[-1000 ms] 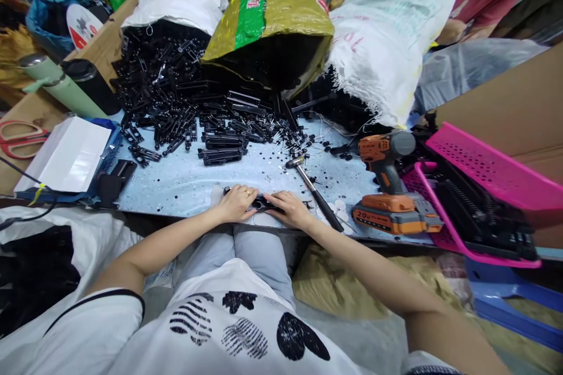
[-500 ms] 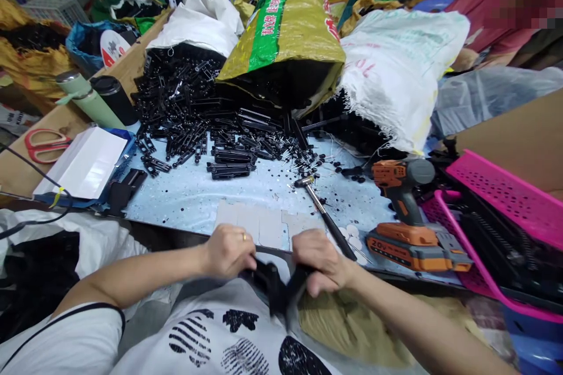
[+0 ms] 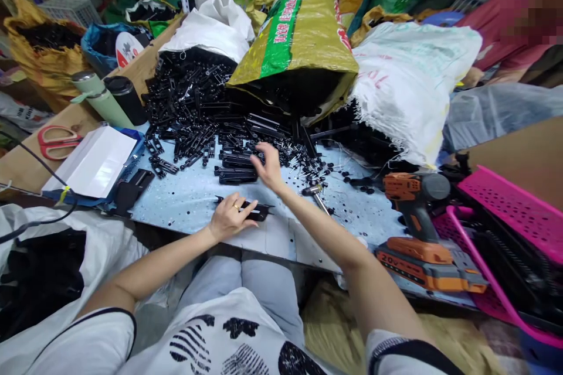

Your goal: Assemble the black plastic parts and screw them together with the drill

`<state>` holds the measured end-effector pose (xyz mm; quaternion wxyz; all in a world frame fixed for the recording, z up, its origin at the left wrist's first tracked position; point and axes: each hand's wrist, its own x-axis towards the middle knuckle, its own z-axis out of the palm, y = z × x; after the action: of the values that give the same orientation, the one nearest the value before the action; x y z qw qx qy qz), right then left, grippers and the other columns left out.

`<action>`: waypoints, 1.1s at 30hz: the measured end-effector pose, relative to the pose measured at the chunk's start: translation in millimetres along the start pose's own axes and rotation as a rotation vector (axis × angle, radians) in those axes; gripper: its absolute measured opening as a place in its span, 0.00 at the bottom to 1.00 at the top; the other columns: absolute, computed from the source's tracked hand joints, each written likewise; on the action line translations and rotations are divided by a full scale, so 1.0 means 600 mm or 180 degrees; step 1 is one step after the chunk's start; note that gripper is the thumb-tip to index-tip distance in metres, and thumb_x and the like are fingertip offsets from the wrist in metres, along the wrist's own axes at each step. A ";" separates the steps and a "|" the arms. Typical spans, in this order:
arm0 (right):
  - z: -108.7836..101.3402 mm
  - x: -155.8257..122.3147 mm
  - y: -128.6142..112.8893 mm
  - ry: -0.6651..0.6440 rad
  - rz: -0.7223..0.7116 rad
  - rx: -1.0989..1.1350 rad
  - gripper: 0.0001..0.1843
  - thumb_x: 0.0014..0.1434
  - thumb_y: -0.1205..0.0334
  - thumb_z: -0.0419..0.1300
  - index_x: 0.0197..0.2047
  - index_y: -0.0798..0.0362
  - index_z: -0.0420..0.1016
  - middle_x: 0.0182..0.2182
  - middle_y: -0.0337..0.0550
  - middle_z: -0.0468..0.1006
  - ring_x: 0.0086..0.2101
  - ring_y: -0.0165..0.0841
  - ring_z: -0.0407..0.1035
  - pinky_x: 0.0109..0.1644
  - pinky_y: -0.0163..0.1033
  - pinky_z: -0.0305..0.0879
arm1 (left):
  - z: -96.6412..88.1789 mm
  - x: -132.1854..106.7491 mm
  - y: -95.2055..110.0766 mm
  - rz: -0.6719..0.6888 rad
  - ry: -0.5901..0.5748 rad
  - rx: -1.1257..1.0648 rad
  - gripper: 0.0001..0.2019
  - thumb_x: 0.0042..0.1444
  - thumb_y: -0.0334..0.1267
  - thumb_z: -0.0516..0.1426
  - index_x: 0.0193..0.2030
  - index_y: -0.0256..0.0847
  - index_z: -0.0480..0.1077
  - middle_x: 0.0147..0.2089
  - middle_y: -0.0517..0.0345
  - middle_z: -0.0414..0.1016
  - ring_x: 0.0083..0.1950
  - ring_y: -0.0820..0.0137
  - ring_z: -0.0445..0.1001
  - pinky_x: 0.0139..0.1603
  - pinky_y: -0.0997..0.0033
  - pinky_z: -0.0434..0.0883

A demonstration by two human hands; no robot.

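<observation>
My left hand (image 3: pixel 229 215) rests near the front of the pale blue tabletop (image 3: pixel 189 187), its fingers closed on a long black plastic part (image 3: pixel 255 209) lying flat there. My right hand (image 3: pixel 268 167) reaches farther out, fingers spread over the edge of a big heap of black plastic parts (image 3: pixel 197 105). It touches the loose pieces, and I see nothing held in it. Two longer black bars (image 3: pixel 237 174) lie just left of that hand.
A small hammer (image 3: pixel 314 192) lies right of my right arm. An orange cordless drill (image 3: pixel 416 217) and a pink basket (image 3: pixel 505 211) stand at the right. Open sacks (image 3: pixel 299 41) spill parts at the back. A white box (image 3: pixel 94 161), bottles (image 3: pixel 103 102) and red scissors (image 3: pixel 55 140) sit left.
Both hands came up from my lap, where they gripped a black part. The left hand set a black part on the table; the right let go and reached forward to the heap.
</observation>
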<state>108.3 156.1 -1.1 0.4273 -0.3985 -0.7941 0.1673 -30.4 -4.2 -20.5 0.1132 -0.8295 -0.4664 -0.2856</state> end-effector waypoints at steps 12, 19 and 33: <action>0.004 0.218 0.176 -0.1256 0.0504 -0.1966 0.24 0.63 0.58 0.47 0.51 0.73 0.63 0.42 0.62 0.74 0.42 0.33 0.68 0.46 0.37 0.57 | -0.006 0.094 -0.228 -0.2696 -0.0726 0.0806 0.19 0.61 0.36 0.46 0.56 0.30 0.61 0.56 0.36 0.65 0.58 0.52 0.59 0.54 0.53 0.59; -0.029 0.124 0.109 -0.0409 0.1636 0.0884 0.29 0.55 0.55 0.55 0.58 0.54 0.55 0.36 0.46 0.76 0.34 0.35 0.73 0.39 0.43 0.69 | -0.004 0.087 -0.279 -0.2909 -0.1548 0.0900 0.14 0.56 0.26 0.46 0.47 0.26 0.66 0.50 0.34 0.67 0.54 0.52 0.62 0.51 0.54 0.62; -0.162 -0.235 0.028 -0.0747 0.1036 0.1028 0.27 0.53 0.50 0.62 0.55 0.46 0.63 0.48 0.50 0.72 0.52 0.44 0.66 0.55 0.56 0.61 | -0.069 -0.014 -0.080 -0.2199 -0.0878 -0.1530 0.16 0.57 0.37 0.54 0.51 0.36 0.65 0.45 0.49 0.73 0.47 0.63 0.72 0.50 0.62 0.69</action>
<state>240.1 49.8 -31.8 0.3577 -0.4255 -0.7267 0.4035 -89.0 -3.0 4.3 -0.2484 -0.6580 -0.6474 -0.2936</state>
